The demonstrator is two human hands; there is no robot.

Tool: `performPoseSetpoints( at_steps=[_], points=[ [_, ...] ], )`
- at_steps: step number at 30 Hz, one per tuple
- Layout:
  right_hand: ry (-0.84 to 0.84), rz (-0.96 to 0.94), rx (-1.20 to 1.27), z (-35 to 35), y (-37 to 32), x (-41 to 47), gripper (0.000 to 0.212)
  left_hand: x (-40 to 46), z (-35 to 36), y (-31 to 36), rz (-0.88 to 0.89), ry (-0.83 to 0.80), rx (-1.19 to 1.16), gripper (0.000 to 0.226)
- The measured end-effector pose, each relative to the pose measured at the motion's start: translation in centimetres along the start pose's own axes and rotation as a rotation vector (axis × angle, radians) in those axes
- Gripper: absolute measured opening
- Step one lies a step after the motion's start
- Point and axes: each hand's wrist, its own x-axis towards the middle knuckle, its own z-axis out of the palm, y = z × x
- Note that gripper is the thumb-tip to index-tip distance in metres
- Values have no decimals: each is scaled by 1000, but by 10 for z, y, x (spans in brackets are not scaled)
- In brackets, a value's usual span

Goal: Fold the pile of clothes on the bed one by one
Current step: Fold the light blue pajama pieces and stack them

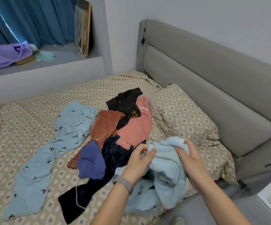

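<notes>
1. Item in hand: a fluffy light-blue garment [167, 166], bunched and raised above the near right part of the bed [26, 127], its lower folds trailing onto the sheet at the near edge.
2. Left hand [139, 159]: thumb and fingers curled, pinching the garment's upper left edge. A grey woven watch strap [122, 182] sits on that wrist.
3. Right hand [190, 158]: fingers closed into the fabric, gripping the upper right portion.
4. Remaining pile, just behind and left of the hands: a salmon-pink shirt [136, 127], a black top [125, 103] lying over it, a rust-brown piece [102, 127], a purple-blue piece [91, 159] and a dark navy velvet garment [115, 153] with white piping.
5. Left of the pile: light-blue bird-print trousers [39, 159] spread flat.
6. Surroundings: a patterned pillow [180, 111] against the grey headboard [212, 78]; teal curtains [26, 18] above a window ledge.
</notes>
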Motion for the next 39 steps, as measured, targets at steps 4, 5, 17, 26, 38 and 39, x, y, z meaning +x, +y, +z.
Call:
performPoseSetpoints(
  at_steps=[4, 5, 17, 26, 38, 39],
  points=[
    [-38, 38, 37, -25, -11, 82, 8, 47, 3, -6, 3, 174, -79, 11],
    [-65, 29, 23, -35, -12, 101, 7, 58, 8, -13, 0, 224, -73, 7],
    [-366, -173, -600, -122, 74, 289, 17, 86, 95, -175, -573, 755, -66, 17],
    [-770, -328, -1051, -27, 299, 291, 100, 93, 54, -321, -719, 733, 761, 89],
    [-699, -592, -891, 55, 501, 323, 101, 118, 15, -503, -651, 899, 842, 95],
    [-691, -606, -887, 55, 506, 324, 100, 119, 17, -505, -632, 913, 858, 94]
  ],
)
